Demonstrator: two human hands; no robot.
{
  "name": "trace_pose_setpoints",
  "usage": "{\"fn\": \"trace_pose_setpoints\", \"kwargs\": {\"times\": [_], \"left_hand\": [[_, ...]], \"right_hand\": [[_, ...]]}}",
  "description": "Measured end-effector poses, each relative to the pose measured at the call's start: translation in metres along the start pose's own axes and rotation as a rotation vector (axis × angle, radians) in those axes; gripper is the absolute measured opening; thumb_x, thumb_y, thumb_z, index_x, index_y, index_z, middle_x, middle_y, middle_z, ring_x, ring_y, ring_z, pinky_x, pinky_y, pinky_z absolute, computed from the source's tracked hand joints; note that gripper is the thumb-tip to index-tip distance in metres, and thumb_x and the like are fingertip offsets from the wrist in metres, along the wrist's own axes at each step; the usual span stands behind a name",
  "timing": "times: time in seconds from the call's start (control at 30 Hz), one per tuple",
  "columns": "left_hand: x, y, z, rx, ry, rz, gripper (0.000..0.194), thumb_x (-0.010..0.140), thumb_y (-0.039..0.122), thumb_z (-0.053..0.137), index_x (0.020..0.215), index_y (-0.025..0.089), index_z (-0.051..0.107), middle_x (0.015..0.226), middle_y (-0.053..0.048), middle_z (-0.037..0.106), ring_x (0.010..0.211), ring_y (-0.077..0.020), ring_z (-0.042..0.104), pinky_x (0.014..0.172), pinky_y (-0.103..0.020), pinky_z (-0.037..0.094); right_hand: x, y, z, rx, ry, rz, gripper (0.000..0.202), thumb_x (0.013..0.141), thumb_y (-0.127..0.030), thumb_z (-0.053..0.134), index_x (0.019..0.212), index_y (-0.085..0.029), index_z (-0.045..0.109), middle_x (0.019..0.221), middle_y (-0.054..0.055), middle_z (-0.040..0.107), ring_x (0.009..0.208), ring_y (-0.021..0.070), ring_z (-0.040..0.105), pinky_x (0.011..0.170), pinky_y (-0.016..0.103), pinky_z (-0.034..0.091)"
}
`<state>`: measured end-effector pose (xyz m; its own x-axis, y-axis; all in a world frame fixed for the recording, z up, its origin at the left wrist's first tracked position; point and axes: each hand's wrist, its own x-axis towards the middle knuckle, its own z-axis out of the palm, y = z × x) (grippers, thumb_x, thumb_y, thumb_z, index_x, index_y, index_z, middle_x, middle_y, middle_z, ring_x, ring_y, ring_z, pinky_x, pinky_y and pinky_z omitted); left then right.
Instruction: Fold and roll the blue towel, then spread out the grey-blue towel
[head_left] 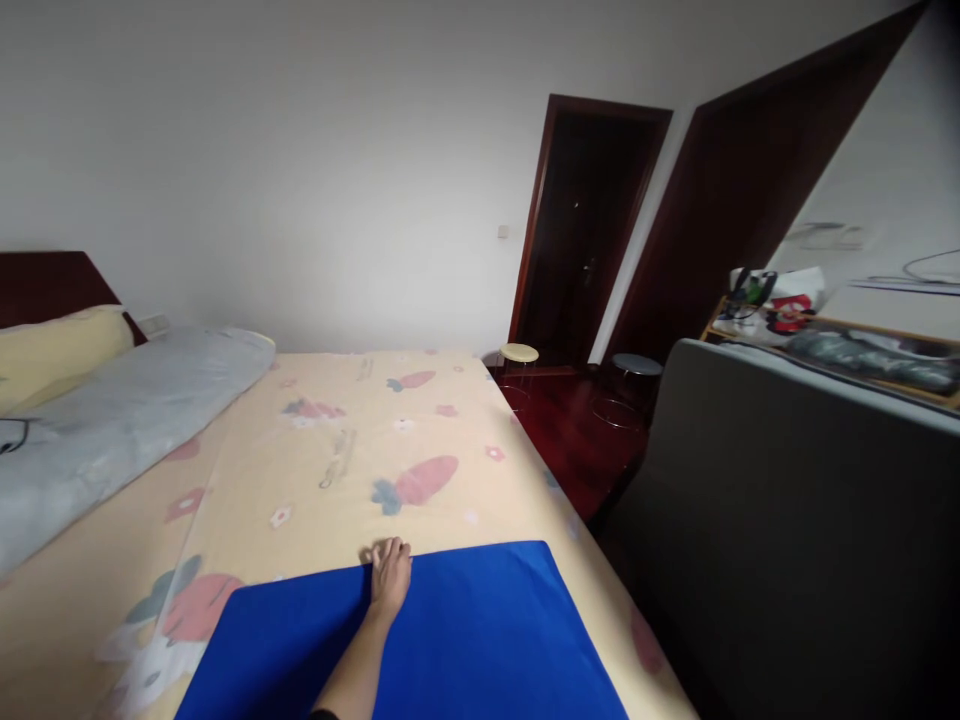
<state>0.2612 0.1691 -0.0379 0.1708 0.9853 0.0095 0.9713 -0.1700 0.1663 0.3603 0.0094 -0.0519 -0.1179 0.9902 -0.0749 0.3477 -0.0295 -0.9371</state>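
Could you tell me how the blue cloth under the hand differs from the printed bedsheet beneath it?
The blue cloth is plain and deep blue; the bedsheet is pale yellow with carrot and flower prints. The blue cloth covers only the near part of the bed, while the bedsheet spans all of it. A hand rests on the blue cloth's far edge; nothing touches the bedsheet elsewhere nearby. Both lie flat.

Plain blue cloth (465, 620), carrot-print cream sheet (337, 440)
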Motion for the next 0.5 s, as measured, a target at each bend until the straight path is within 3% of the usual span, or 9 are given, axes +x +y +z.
{"fn": "trace_pose_setpoints", "kwargs": {"times": [0.13,0.23,0.37,0.5], "left_hand": [[0.005,0.003,-0.011,-0.034,-0.009,-0.039,0.029,0.088,0.019,0.041,0.103,0.022,0.065,0.115,-0.010,0.063,0.116,-0.0243,0.050,0.102,-0.046,0.029],[0.002,0.010,-0.018,-0.061,-0.032,-0.093,0.025,0.088,0.019,0.043,0.102,0.019,0.063,0.112,-0.011,0.063,0.116,-0.0245,0.051,0.098,-0.043,0.032],[-0.009,0.015,-0.035,-0.120,-0.054,-0.153,0.024,0.092,0.028,0.043,0.106,0.017,0.060,0.103,-0.007,0.066,0.106,-0.0205,0.057,0.096,-0.042,0.038],[-0.019,0.009,-0.075,-0.235,-0.024,-0.174,0.034,0.089,0.045,0.052,0.108,0.018,0.059,0.103,-0.003,0.066,0.097,-0.0187,0.061,0.094,-0.046,0.045]], "right_hand": [[0.043,-0.015,-0.018,-0.007,0.031,-0.028,0.025,0.093,-0.041,0.048,0.108,-0.029,0.063,0.119,-0.001,0.062,0.106,0.0217,0.059,0.081,0.036,0.053],[0.047,-0.025,-0.012,0.022,0.046,-0.022,0.023,0.093,-0.037,0.049,0.112,-0.029,0.060,0.112,-0.003,0.063,0.108,0.0256,0.059,0.080,0.041,0.054],[0.006,-0.031,0.007,0.077,0.054,0.022,0.024,0.087,-0.041,0.057,0.107,-0.028,0.065,0.121,0.000,0.062,0.102,0.0229,0.061,0.072,0.033,0.054],[-0.056,-0.028,0.006,0.100,0.083,0.077,0.030,0.083,-0.039,0.064,0.109,-0.024,0.063,0.123,0.003,0.060,0.105,0.0267,0.059,0.074,0.037,0.055]]}}
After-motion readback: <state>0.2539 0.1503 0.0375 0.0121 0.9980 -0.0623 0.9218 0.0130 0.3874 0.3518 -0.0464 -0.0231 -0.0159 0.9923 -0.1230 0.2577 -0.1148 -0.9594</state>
